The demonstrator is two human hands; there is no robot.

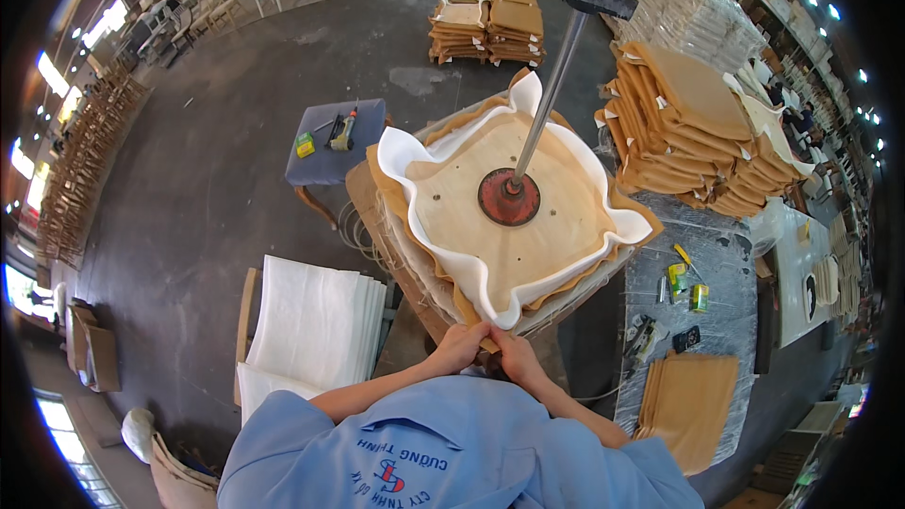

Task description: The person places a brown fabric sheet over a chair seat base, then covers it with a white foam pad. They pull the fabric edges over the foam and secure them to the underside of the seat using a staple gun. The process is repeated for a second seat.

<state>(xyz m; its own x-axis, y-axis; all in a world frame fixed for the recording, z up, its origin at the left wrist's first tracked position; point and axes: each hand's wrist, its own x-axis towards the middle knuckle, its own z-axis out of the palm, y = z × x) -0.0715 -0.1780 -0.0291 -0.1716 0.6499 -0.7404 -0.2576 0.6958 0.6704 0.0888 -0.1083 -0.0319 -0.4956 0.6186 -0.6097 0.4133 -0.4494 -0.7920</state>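
When drawing the tan cloth (460,298) at the near corner of the seat pad (514,238), best to pull with even tension from both sides, keeping the fold flat and the white padding (400,146) free of bunching; wise, too, to avoid knocking the metal rod (551,85) overhead. Look for the pad straight ahead, lying board side up on a wooden stand (366,196), beneath the worn red disc (494,205) at the foot of the rod. Note a pale board (462,184), roughly square, dotted with small dark holes, ringed by padding curling up in waves and rising at the corners, with cloth showing outside. At the near corner, see the left hand (459,349) and right hand (517,356) side by side, almost touching, both closed in a pinch on the cloth; hard to tell how much of it. Farther out, find a blue stool (316,165) bearing a nail gun (343,132) to the left, white sheets (306,316) nearer on that side, and to the right a plastic-covered table (649,264) with tan pieces (693,405), plus tall tan stacks (683,99) beyond.
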